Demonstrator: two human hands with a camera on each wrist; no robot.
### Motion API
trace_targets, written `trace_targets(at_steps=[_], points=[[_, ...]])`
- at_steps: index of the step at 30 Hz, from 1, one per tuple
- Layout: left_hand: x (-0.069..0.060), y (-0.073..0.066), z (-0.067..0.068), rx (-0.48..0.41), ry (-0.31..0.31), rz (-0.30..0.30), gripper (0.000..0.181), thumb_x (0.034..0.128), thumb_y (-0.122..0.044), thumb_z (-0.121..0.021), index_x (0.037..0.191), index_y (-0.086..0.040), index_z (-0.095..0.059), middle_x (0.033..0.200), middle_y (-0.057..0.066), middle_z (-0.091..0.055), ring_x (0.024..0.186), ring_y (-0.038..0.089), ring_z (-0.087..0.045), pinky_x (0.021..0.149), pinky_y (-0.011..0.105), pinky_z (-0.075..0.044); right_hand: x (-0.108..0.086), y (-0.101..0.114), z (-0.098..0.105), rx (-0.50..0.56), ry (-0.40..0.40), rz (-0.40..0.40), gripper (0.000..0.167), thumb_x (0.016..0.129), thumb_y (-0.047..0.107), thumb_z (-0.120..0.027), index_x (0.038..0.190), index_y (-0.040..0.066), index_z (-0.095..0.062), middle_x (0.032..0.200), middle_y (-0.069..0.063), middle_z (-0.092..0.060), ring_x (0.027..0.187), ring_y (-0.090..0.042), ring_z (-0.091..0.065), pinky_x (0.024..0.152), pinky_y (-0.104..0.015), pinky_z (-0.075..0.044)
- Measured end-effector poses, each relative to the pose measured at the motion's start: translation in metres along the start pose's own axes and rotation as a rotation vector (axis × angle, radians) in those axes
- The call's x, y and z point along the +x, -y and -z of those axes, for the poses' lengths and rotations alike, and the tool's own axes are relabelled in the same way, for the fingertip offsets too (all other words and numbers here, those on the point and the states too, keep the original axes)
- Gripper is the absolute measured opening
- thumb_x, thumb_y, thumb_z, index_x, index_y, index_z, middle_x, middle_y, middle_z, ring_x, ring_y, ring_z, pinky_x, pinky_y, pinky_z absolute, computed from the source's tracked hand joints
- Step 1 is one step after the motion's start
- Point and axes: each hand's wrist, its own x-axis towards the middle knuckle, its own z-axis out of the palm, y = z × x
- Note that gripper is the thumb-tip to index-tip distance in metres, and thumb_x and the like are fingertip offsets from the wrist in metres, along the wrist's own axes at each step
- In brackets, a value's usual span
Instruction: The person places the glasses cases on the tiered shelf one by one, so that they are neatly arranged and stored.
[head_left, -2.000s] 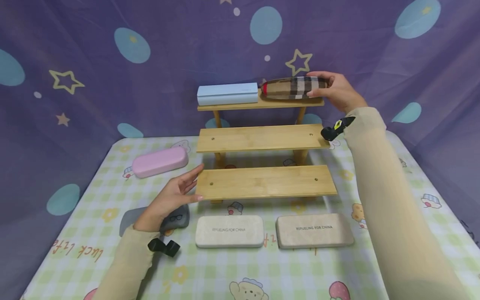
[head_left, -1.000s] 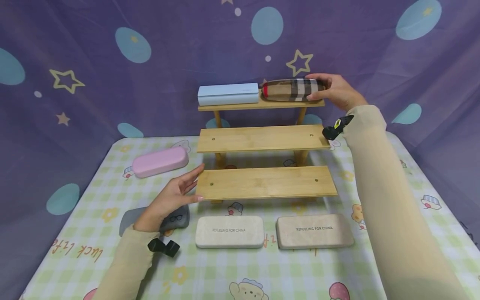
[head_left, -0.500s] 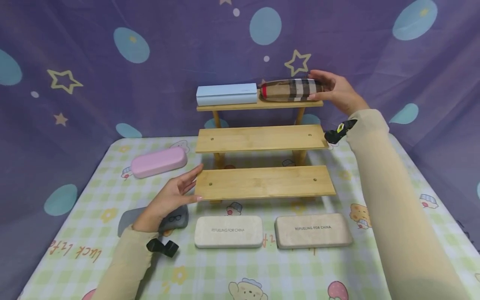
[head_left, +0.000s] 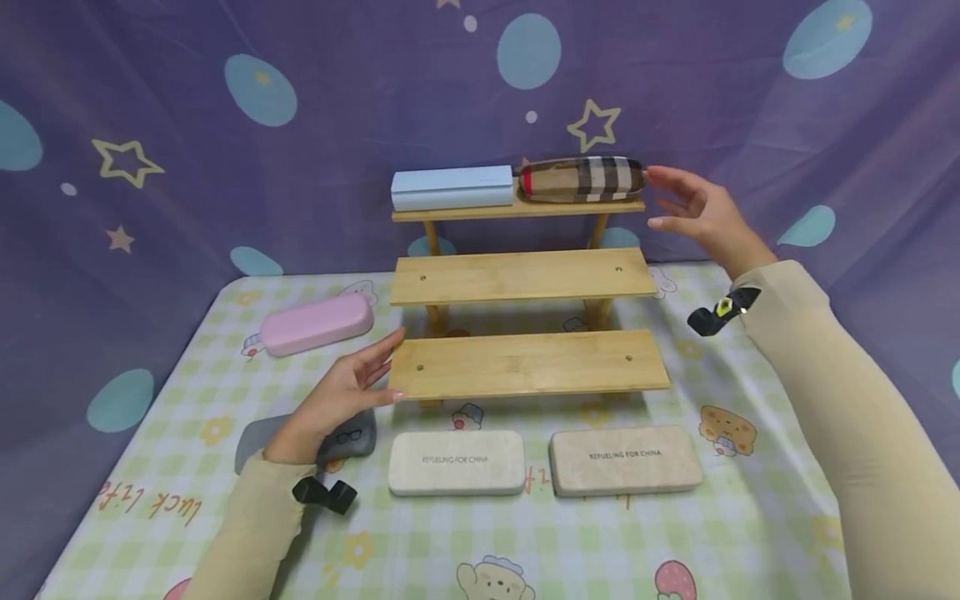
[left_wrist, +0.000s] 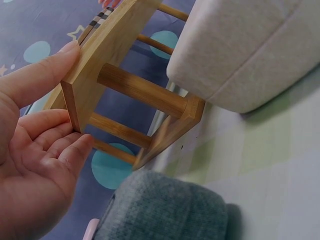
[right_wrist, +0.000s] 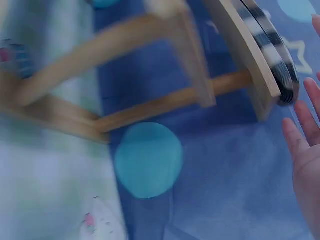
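A three-tier wooden display rack (head_left: pixel 525 364) stands on the table. My left hand (head_left: pixel 335 404) grips the left end of its lowest plank, thumb at the front corner and fingers at the back, as the left wrist view (left_wrist: pixel 45 165) also shows. On the top tier lie a light blue glasses case (head_left: pixel 452 190) and, to its right, a plaid glasses case (head_left: pixel 581 180) with a red end. My right hand (head_left: pixel 708 218) is just right of the plaid case, fingers spread and holding nothing. In the right wrist view, a small gap separates its fingertips from the plaid case (right_wrist: pixel 267 47).
A pink glasses case (head_left: pixel 318 324) lies left of the rack. Under my left forearm is a grey case (head_left: pixel 352 435), partly hidden. In front of the rack lie a white case (head_left: pixel 457 475) and a beige case (head_left: pixel 626 471). A purple patterned curtain (head_left: pixel 375 83) hangs behind.
My right hand has let go of the plaid glasses case and moved off to the right and slightly down. The case stays on the top tier. My left hand has not moved.
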Motion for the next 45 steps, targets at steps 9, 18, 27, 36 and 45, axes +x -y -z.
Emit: trace_targets(at_steps=[9, 18, 27, 36, 45], points=[[-0.003, -0.002, 0.002, 0.012, -0.006, -0.008, 0.082, 0.0805, 0.003, -0.071, 0.147, 0.003, -0.024, 0.154, 0.019, -0.019, 0.142, 0.026, -0.018, 0.106, 0.013, -0.030, -0.050, -0.007, -0.017, 0.118, 0.087, 0.194, 0.059, 0.080, -0.022, -0.056, 0.135, -0.004, -0.047, 0.135, -0.009, -0.051, 0.129, -0.017, -0.043, 0.106, -0.023, -0.037], [0.000, -0.001, 0.000, -0.002, -0.003, 0.005, 0.082, 0.0804, 0.001, -0.071, 0.148, 0.000, -0.025, 0.155, 0.013, -0.021, 0.142, 0.027, -0.018, 0.106, 0.013, -0.030, -0.093, -0.021, -0.035, 0.296, 0.281, 0.345, 0.052, 0.082, -0.021, -0.055, 0.131, -0.020, -0.038, 0.133, -0.018, -0.052, 0.127, -0.026, -0.046, 0.107, -0.033, -0.037], [0.001, -0.002, -0.001, 0.006, -0.006, 0.003, 0.082, 0.0802, 0.001, -0.072, 0.148, 0.001, -0.025, 0.154, 0.015, -0.021, 0.142, 0.025, -0.019, 0.106, 0.013, -0.030, -0.128, -0.033, -0.046, 0.353, 0.474, 0.485, 0.054, 0.082, -0.019, -0.057, 0.129, -0.026, -0.034, 0.136, -0.026, -0.045, 0.129, -0.032, -0.043, 0.108, -0.037, -0.037], [-0.002, -0.001, 0.001, 0.005, -0.001, -0.007, 0.082, 0.0805, 0.002, -0.071, 0.148, 0.000, -0.025, 0.155, 0.015, -0.020, 0.142, 0.026, -0.017, 0.106, 0.013, -0.030, -0.161, -0.045, -0.055, 0.290, 0.602, 0.496, 0.058, 0.079, -0.019, -0.060, 0.129, -0.026, -0.033, 0.138, -0.023, -0.043, 0.129, -0.029, -0.043, 0.109, -0.034, -0.036], [-0.001, -0.002, 0.001, 0.006, -0.001, -0.006, 0.082, 0.0805, 0.001, -0.072, 0.148, 0.000, -0.024, 0.155, 0.015, -0.020, 0.142, 0.026, -0.018, 0.106, 0.013, -0.030, -0.194, -0.057, -0.066, 0.159, 0.544, 0.306, 0.070, 0.067, -0.028, -0.060, 0.133, -0.016, -0.040, 0.139, -0.014, -0.047, 0.130, -0.020, -0.042, 0.107, -0.024, -0.035]])
